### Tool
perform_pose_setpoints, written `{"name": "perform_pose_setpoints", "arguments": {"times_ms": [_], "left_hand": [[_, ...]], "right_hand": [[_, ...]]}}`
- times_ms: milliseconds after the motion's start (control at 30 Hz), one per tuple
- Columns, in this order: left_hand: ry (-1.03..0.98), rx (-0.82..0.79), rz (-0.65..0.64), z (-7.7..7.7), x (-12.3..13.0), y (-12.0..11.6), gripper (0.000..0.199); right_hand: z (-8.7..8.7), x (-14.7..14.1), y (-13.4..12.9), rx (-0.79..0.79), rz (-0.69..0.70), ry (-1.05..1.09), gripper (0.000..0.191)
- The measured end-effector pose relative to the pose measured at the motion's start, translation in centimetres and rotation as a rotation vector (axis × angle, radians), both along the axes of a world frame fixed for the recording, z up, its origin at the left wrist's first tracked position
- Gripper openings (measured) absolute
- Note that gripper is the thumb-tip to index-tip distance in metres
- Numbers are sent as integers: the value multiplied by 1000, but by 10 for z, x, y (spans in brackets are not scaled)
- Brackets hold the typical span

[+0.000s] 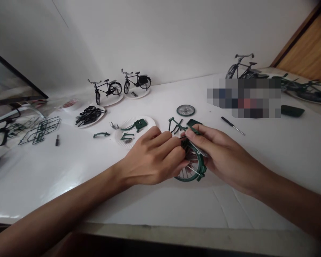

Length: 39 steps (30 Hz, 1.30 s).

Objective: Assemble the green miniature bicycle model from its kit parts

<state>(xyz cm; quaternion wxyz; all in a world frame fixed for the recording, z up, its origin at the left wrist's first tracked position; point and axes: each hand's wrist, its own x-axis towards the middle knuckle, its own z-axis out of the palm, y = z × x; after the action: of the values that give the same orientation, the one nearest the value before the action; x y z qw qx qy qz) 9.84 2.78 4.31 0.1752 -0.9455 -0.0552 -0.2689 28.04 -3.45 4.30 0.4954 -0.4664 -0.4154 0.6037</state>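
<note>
Bare forearms [69, 210] are slanting inward over a white table [56, 160], left hand [155, 159] and right hand [220, 144] gripping a green model bicycle [200, 165]; a paper plate [151, 123] is holding green parts [141, 124], another plate [100, 118] black pieces [88, 116].

My feed arrives dim and greyish. I get white glare on the glossy white tabletop [42, 175], lower left, and dull shading across the plain pale wall [176, 39]. The small green-tyred spoked wheel [193, 165] looks slightly soft; coarse mosaic covers one patch; the right-hand corners darken.
</note>
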Motion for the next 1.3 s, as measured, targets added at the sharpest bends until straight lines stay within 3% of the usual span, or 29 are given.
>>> {"name": "perform_pose_setpoints", "arguments": {"times_ms": [300, 567, 800, 933, 1067, 1300], "left_hand": [[-37, 57, -10, 1, 3, -2, 31], [5, 2, -22, 3, -2, -2, 33], [-44, 70, -6, 2, -1, 2, 26], [-59, 188, -35, 0, 0, 3, 12], [-78, 251, -48, 1, -2, 2, 15], [94, 182, 23, 8, -8, -4, 7]], "right_hand": [[-3, 0, -1, 21, 46, -12, 26], [0, 2, 2, 21, -2, -8, 26], [-2, 2, 0, 24, 37, -10, 25], [-2, 3, 0, 24, 28, -30, 27], [0, 4, 0, 22, 21, -32, 26], [-3, 5, 1, 28, -13, -67, 24]]}}
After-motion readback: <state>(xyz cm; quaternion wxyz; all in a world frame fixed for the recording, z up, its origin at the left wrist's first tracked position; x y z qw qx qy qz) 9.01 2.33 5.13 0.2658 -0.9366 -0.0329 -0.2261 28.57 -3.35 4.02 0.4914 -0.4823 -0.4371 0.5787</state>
